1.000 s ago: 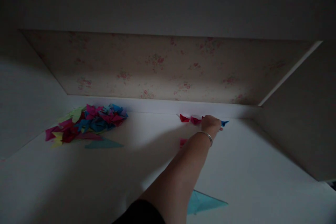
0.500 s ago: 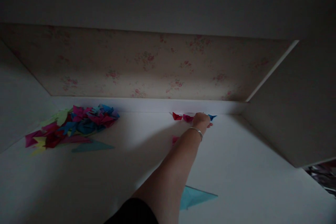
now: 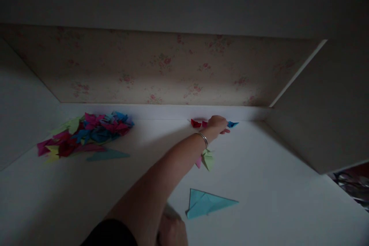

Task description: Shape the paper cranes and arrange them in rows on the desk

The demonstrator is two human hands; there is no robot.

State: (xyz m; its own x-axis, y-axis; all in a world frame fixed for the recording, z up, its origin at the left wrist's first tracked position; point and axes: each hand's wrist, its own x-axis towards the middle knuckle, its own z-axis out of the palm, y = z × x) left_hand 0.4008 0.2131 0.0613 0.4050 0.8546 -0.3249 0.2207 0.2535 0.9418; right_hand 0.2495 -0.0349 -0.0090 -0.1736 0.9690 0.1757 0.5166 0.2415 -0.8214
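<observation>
My left hand point(image 3: 218, 124) reaches far forward over the white surface, fingers bent together at a row of small folded paper pieces. Whatever lies between its fingertips is hidden by the hand. A blue folded paper piece point(image 3: 233, 124) stands just right of the fingers. To their left sit a red one point(image 3: 196, 123) and a magenta one point(image 3: 204, 124), the latter partly covered. My right hand point(image 3: 173, 232) is blurred at the bottom edge, beside the left forearm, its fingers unclear. Nearer me lie a light green folded piece point(image 3: 208, 159), a pink one point(image 3: 198, 162) and a larger teal folded sheet point(image 3: 209, 203).
A heap of coloured folded paper point(image 3: 98, 132) lies at the back left, with a flat teal piece point(image 3: 108, 155) before it. A low white ledge point(image 3: 161, 112) runs along the back under flowered wallpaper point(image 3: 161, 69). Panels close in both sides; an overhang point(image 3: 173, 4) hangs above.
My left hand has shifted slightly left along the row, its forearm swinging left. The light green piece and more of the teal sheet now show. My right hand has come into view.
</observation>
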